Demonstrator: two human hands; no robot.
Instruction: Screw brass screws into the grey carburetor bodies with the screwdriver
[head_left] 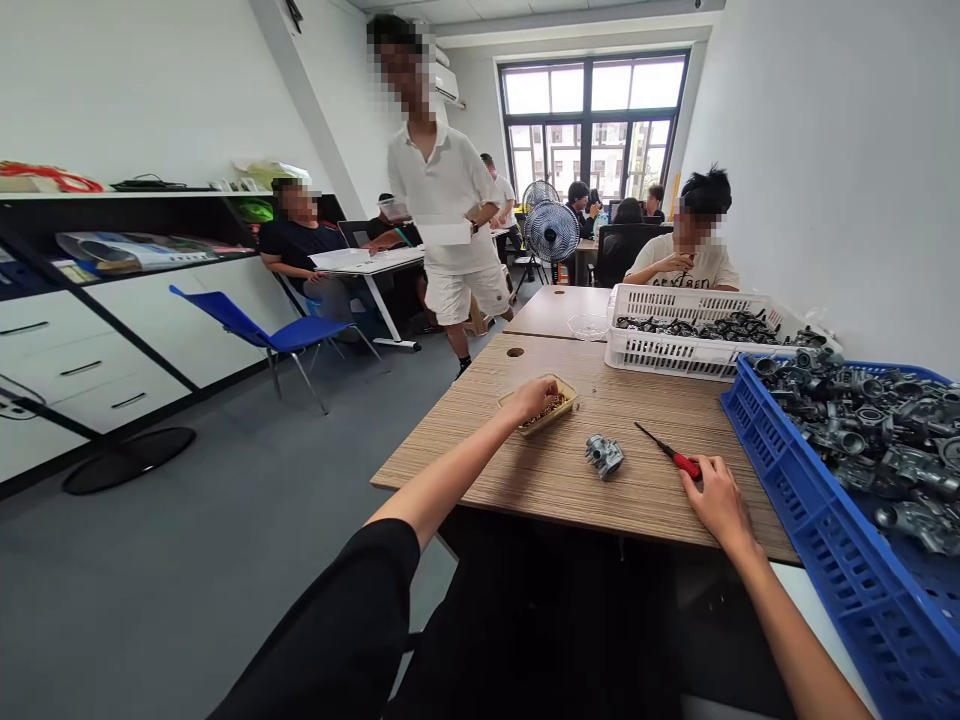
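Metal carburettor body [604, 456]: it lies by itself on the near part of the wooden tabletop [555, 492], between the two hands, with neither hand nor tool touching it. Work on this piece looks unfinished, probably somewhere in its middle, since one hand is among the small parts and the tool waits at the other.

The left hand [534, 398] reaches into a small yellowish tray [551, 417] to the left of the body and a little farther off. Its fingers are bent down and close together over the loose brass-coloured pieces [554, 405]; they cover their own tips, so I cannot tell whether they pinch one.

The right hand [718, 500] rests on the tabletop to the right, thumb and forefinger lying on either side of the end of the red handle of a screwdriver [686, 464] in a loose hold. The dark shaft points to the far left, its tip clear of the body.

As for what is left, the blue crate [799, 510] at the near right is heaped with similar metal bodies [862, 405], and the white crate [667, 350] beyond it holds more dark parts. By that measure, a large share of the batch seems to lie outside this one piece.
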